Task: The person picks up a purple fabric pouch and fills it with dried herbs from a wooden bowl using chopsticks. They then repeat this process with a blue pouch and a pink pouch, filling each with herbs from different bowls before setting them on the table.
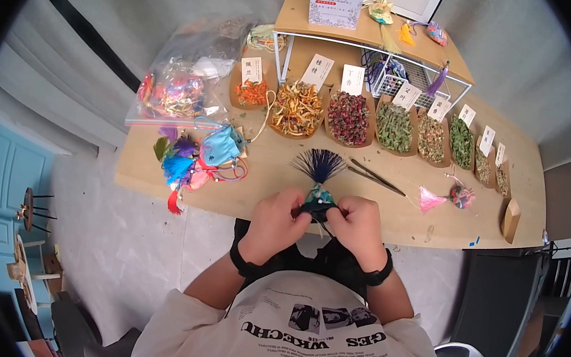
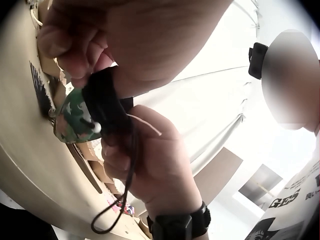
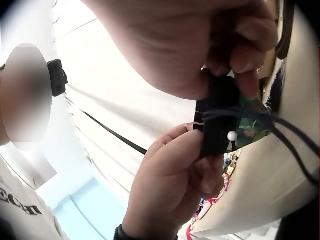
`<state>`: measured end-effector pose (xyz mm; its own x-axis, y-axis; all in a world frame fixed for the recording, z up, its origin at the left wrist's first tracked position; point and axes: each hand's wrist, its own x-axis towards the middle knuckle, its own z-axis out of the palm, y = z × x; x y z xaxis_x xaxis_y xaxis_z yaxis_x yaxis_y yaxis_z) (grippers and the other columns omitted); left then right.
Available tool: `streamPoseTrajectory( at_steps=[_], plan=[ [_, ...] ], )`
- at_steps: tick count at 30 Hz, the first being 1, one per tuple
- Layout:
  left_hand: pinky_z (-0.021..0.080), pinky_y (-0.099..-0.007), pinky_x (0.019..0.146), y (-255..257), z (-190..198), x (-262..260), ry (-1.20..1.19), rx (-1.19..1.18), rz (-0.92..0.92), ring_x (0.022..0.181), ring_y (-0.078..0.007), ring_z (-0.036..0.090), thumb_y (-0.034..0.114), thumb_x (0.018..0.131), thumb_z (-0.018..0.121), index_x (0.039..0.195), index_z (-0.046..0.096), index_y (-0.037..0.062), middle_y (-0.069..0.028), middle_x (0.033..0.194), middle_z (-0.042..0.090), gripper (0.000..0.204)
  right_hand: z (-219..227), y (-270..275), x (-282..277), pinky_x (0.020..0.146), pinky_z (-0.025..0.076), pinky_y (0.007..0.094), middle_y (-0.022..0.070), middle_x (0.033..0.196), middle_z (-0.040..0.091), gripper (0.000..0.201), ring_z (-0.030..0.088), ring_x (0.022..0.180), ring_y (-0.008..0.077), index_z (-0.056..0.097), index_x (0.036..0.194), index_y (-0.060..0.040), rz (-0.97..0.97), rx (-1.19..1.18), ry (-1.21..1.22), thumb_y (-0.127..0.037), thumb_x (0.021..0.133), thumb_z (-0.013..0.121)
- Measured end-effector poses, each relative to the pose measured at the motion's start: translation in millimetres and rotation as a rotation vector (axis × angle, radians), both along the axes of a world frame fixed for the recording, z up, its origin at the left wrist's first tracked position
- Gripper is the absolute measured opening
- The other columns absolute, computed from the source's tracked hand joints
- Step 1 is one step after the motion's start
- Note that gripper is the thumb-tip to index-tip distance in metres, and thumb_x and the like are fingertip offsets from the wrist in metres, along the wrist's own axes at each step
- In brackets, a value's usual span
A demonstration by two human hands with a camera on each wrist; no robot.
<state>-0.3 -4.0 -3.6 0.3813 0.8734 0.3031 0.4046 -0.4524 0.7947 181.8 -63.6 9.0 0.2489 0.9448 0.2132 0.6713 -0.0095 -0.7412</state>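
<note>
Head view: left hand (image 1: 274,219) and right hand (image 1: 357,226) pinch a green sachet (image 1: 318,199) at the desk (image 1: 390,217) front edge, dark tassel (image 1: 319,164) fanned beyond. Left wrist view: fingers (image 2: 75,47) grip its black top. Right wrist view: white bead (image 3: 231,135) on the cord.

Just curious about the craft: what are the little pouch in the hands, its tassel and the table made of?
Pouch: seemingly woven cloth, matte, green patterned with a black top.
Tassel: probably fine thread, dark blue strands fanned out.
Table: looks like pale wood or board, smooth and matte.

Green patterned sachet (image 1: 318,198) with dark blue tassel; pinched at the table edge (image 1: 401,238) between both hands.
</note>
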Motion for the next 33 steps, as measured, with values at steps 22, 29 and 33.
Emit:
streamPoseTrajectory(
  at_steps=[22,29,33],
  plan=[
    [0.053,-0.0382,0.058,-1.5,-4.3,1.0,0.127,0.000,-0.067,0.064,-0.0288,0.067,0.007,0.078,0.073,0.103,0.060,0.0069,-0.0094,0.072,0.063,0.029,-3.1,-4.2,-0.4,0.059,0.050,0.0474,0.0175,0.068,0.060,0.015,0.062,0.065,0.0409,0.059,0.068,-0.0028,0.026,0.018,-0.119,-0.009,0.074,0.072],
    [0.052,-0.0391,0.058,0.7,-15.1,-5.2,0.164,0.023,-0.064,0.064,-0.0300,0.066,0.007,0.078,0.074,0.108,0.057,0.0070,-0.0097,0.072,0.063,0.034,-4.8,-11.0,-2.0,0.056,0.050,0.0402,0.0162,0.066,0.059,0.017,0.061,0.059,0.0363,0.057,0.079,-0.0039,0.031,-0.054,-0.015,-0.003,0.072,0.073],
    [0.052,-0.0392,0.058,-1.9,-15.1,-3.0,0.120,0.016,-0.086,0.063,-0.0303,0.066,0.007,0.079,0.074,0.109,0.057,0.0070,-0.0103,0.072,0.062,0.034,-6.9,-12.0,-4.2,0.058,0.051,0.0453,0.0170,0.069,0.062,0.016,0.064,0.064,0.0385,0.057,0.076,-0.0051,0.002,-0.026,-0.078,-0.007,0.074,0.073]
  ],
)
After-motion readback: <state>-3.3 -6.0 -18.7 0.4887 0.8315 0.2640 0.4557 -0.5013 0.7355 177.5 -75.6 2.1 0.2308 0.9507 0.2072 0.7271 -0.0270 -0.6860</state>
